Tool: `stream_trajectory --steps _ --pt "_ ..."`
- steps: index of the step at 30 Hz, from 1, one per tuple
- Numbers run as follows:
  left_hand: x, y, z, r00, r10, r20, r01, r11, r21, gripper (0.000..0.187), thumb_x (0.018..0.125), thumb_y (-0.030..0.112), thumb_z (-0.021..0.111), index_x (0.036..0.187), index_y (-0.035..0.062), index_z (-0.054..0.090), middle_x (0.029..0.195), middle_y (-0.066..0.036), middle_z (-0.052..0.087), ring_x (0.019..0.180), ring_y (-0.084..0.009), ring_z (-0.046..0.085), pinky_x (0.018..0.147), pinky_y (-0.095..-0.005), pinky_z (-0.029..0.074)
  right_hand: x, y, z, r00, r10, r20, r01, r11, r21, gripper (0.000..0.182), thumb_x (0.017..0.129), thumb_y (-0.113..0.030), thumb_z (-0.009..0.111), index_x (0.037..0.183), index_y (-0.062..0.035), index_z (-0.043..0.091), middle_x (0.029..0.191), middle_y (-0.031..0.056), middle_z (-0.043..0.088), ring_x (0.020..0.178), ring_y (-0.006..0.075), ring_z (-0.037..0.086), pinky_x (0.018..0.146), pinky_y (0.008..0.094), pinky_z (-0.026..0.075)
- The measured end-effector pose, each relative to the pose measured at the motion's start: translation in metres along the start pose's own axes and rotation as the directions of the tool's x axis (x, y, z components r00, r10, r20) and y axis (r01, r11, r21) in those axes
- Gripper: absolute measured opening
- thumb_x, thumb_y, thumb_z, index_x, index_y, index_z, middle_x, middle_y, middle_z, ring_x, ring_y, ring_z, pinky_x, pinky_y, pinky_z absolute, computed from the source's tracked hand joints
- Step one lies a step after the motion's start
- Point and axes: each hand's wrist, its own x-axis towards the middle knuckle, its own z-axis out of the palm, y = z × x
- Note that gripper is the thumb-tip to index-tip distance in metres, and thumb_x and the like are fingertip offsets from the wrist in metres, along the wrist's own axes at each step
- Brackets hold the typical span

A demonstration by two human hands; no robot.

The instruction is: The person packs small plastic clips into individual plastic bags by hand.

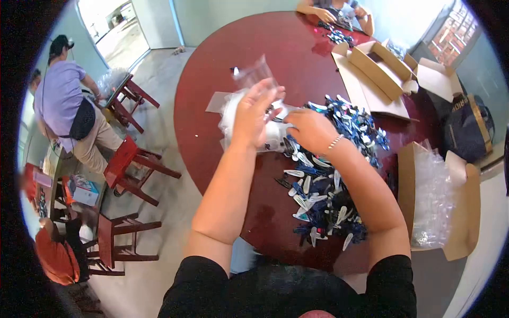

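Observation:
My left hand (255,115) is raised over the table, its fingers curled around a clear plastic bag (259,74) that sticks up past the fingertips, slightly blurred. My right hand (314,131) is close beside it, fingers bent together toward the left palm; what they pinch, if anything, is hidden. Below and around the right hand spreads a big pile of snap hair clips (318,199), dark blue, black and silvery white. Under my left hand lies a stack of clear plastic bags (229,114).
The round red table (212,63) carries an open cardboard box (376,71) at the back right. Another carton (407,180) with clear plastic packs (432,196) stands at right. A person's hands (326,15) work across the table. Wooden stools (140,169) and other people (63,100) are at left.

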Motion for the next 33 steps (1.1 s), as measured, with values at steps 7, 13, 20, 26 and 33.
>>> stream_trajectory --steps 7,13,20,26,33 --pt "0.002 -0.004 0.003 0.994 -0.101 0.048 0.103 0.993 -0.053 0.04 0.098 0.012 0.052 0.138 0.009 0.049 0.122 -0.009 0.065 0.109 -0.0187 0.061 0.084 -0.0309 0.052 0.037 0.008 0.038 0.989 0.133 0.067 -0.114 0.966 -0.233 0.02 0.089 -0.013 0.051 0.096 -0.0057 0.068 0.104 0.0185 0.067 0.094 0.0343 0.066 0.084 0.0469 0.052" --pt "-0.002 -0.008 0.005 0.981 -0.088 0.174 0.106 0.99 -0.098 0.049 0.099 0.008 0.048 0.146 0.0088 0.037 0.13 -0.01 0.06 0.117 -0.0179 0.056 0.09 -0.0328 0.05 0.032 0.004 0.018 0.92 0.38 0.094 -0.384 0.923 0.028 0.019 0.09 -0.016 0.055 0.093 -0.0007 0.066 0.1 0.0248 0.066 0.096 0.0398 0.064 0.081 0.0455 0.052" --pt "-0.006 -0.019 0.014 0.956 -0.106 0.272 0.077 0.991 0.113 0.045 0.098 0.008 0.048 0.143 0.0087 0.041 0.122 -0.007 0.062 0.112 -0.0158 0.057 0.088 -0.0302 0.05 -0.036 0.034 -0.02 0.922 0.168 -0.348 -0.098 0.973 0.211 0.012 0.089 -0.005 0.064 0.097 0.0019 0.06 0.088 0.0096 0.062 0.078 0.018 0.059 0.07 0.0292 0.048" --pt "-0.015 -0.067 0.02 0.841 0.144 0.522 -0.475 0.657 0.585 0.04 0.095 0.008 0.048 0.135 0.0028 0.047 0.111 -0.013 0.066 0.103 -0.026 0.062 0.091 -0.0375 0.047 -0.1 -0.016 -0.075 0.831 0.051 -0.554 -0.003 0.996 0.086 0.013 0.083 0.005 0.065 0.095 0.0022 0.064 0.126 0.018 0.058 0.107 0.025 0.061 0.088 0.0323 0.05" --pt "-0.03 -0.067 0.029 0.709 0.179 0.682 -0.696 0.33 0.637 0.036 0.098 0.012 0.045 0.132 0.0019 0.051 0.12 -0.021 0.061 0.111 -0.0385 0.057 0.096 -0.0439 0.045 -0.12 -0.024 -0.08 0.875 -0.149 -0.46 0.113 0.988 -0.106 0.017 0.072 -0.003 0.074 0.089 -0.0028 0.069 0.127 0.0196 0.057 0.119 0.0398 0.054 0.099 0.0455 0.044"
